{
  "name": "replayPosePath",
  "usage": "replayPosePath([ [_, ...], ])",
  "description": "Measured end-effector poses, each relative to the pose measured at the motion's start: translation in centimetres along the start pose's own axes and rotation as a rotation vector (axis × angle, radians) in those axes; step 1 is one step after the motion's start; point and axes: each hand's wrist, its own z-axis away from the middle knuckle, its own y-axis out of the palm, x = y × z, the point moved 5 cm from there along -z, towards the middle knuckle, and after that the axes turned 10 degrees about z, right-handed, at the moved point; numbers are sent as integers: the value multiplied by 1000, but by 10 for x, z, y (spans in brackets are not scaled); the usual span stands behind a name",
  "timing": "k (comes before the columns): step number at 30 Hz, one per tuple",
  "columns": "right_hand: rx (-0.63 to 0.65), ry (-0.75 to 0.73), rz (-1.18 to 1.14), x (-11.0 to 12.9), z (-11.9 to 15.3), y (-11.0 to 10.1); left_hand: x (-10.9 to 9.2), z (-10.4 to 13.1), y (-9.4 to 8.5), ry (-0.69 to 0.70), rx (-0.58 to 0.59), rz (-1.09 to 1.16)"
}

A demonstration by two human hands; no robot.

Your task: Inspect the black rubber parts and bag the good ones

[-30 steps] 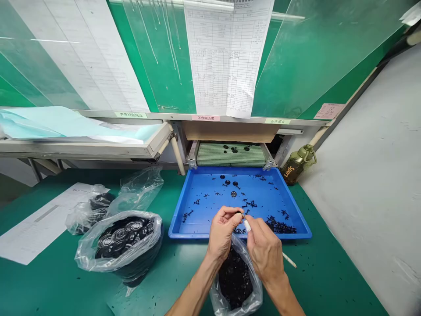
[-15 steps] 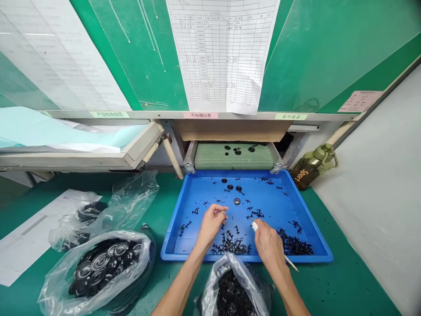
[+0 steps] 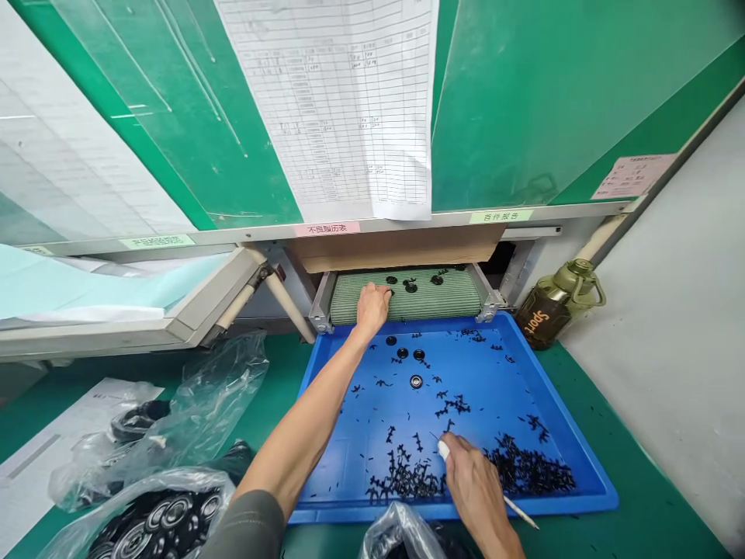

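One left hand [image 3: 373, 305] beside black discs [image 3: 410, 286] (grip unclear), right hand [image 3: 474, 483] around a thin tool [image 3: 443, 449].

Disc bag [image 3: 168, 520] and front bag [image 3: 400, 536] are cut off by the bottom edge. Thin tool [image 3: 443, 450] is partly hidden by the right hand [image 3: 474, 485].

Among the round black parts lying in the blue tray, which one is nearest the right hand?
The bright-ringed part, nearest the right hand; the other three round parts lie farther back, toward the green belt.
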Motion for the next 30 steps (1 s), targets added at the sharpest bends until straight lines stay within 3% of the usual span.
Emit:
replayPosePath([
  [9,-43,-5,-2,2,0,0,-6,-8,3,38,33,5],
  [18,-52,-4,-4,4,2,-5,-23,1,-17,-79,46,376],
  [20,-78,5,-39,2,2,-8,-27,17,-22,-124,58,508],
  [23,-152,30,-152,-2,3,-24,-38,65,-24,-188,115,719],
  [26,-298,11,-308,-1,9,-58,-55,131,-19,-232,195,922],
  [28,-383,-27,-385,6,16,-85,-67,172,-11,-297,245,1272],
  [30,-433,-68,-419,15,25,-109,-76,203,-5,-345,245,1487],
])
